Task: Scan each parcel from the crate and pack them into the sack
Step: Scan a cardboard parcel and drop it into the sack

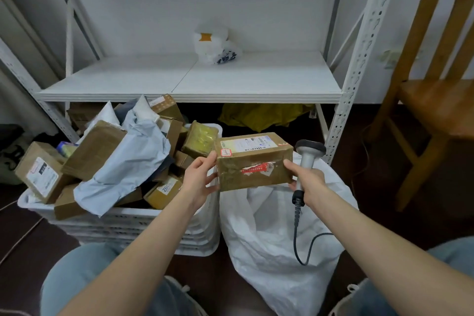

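A brown cardboard parcel (254, 161) with a white label on top and a torn red sticker on its front hangs above the open mouth of the white sack (269, 233). My left hand (198, 177) grips its left end. My right hand (306, 181) holds a grey corded barcode scanner (306, 159) upright, and its fingertips also press the parcel's right end. On the left, the white plastic crate (143, 226) is heaped with several cardboard boxes and grey mailer bags (123, 161).
A white metal shelf unit (189, 84) stands behind, with a white plastic bag (215, 45) on it and yellow fabric (259, 117) beneath. A wooden chair (436, 110) is at the right. My knees in jeans frame the bottom.
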